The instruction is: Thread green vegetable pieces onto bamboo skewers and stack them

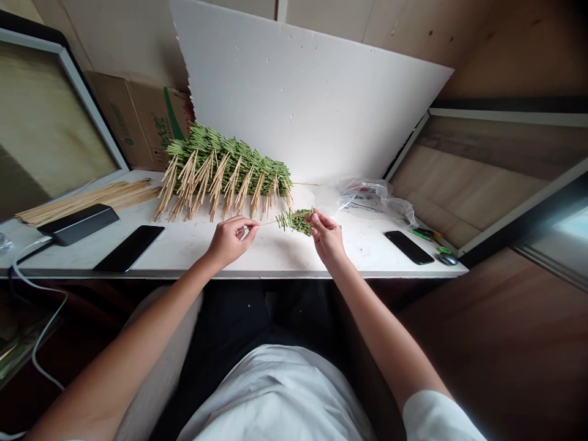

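Note:
My left hand (232, 240) is closed in a pinch on the bare end of a thin wooden skewer (269, 223) held sideways above the table. Short green bean-like pieces (283, 220) are threaded across the skewer's right part. My right hand (326, 234) is closed by a small heap of loose green pieces (301, 222), fingertips pinched together; what they grip is too small to make out. Behind my hands lies a long stack of filled skewers (229, 153), green pieces at the back and bare stick ends pointing towards me.
Bare skewers (92, 202) lie at the left, near a black box-shaped device (80, 223) and a phone (129, 248). Another phone (408, 247) and clear plastic wrap (376, 199) are at the right. A white board (312, 92) stands behind, with a cardboard box (138, 119) beside it.

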{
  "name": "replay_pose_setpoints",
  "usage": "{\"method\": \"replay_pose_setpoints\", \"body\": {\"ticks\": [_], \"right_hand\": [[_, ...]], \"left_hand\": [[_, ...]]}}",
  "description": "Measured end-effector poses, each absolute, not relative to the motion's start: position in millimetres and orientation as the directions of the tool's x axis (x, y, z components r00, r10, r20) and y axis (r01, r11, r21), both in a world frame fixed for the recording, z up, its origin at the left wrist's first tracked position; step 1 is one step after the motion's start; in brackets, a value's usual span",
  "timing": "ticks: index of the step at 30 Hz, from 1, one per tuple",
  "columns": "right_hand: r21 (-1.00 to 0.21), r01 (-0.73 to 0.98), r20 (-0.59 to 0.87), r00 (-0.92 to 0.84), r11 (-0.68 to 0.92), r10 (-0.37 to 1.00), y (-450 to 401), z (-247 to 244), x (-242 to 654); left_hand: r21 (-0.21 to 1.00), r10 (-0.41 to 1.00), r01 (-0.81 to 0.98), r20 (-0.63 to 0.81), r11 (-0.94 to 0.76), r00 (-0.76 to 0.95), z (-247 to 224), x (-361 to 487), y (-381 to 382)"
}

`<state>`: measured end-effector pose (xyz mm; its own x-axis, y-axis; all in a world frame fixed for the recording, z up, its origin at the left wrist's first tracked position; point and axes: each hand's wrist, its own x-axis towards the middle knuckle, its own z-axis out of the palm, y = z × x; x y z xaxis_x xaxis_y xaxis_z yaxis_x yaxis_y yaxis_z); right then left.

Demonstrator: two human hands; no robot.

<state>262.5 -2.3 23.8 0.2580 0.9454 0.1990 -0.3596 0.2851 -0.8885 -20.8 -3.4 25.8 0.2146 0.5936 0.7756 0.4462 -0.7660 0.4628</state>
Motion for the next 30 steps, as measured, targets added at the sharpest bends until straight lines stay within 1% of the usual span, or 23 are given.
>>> {"method": "replay_pose_setpoints", "body": {"ticks": [3,7,12,18,23,30], "right_hand": [[-0.853,-0.435,0.18,0.273,0.288,0.945,-1,27,267],[-0.824,-0.505,0.166,0.219,0.258,0.961,-2,31,269],[-0.816,-0.525,0.185,0.156,0.24,0.97,-6,33,263],[-0.811,-0.544,0.174,0.127,0.215,0.976,-10,37,259],[-0.793,-0.57,0.205,0.086,0.216,0.975,-12,39,259],[-0.809,-0.558,0.176,0.074,0.187,0.982,-9,33,262]], "left_hand": [[0.478,0.595,0.435,0.782,-0.763,0.186,26,-23,-2],[0.474,0.588,0.425,0.786,-0.771,0.19,26,-22,-3],[0.458,0.577,0.429,0.792,-0.779,0.201,26,-18,-5],[0.471,0.587,0.426,0.786,-0.773,0.195,26,-19,-5],[0.48,0.597,0.427,0.778,-0.766,0.197,26,-18,-7],[0.47,0.589,0.426,0.781,-0.773,0.207,26,-16,-7]]}}
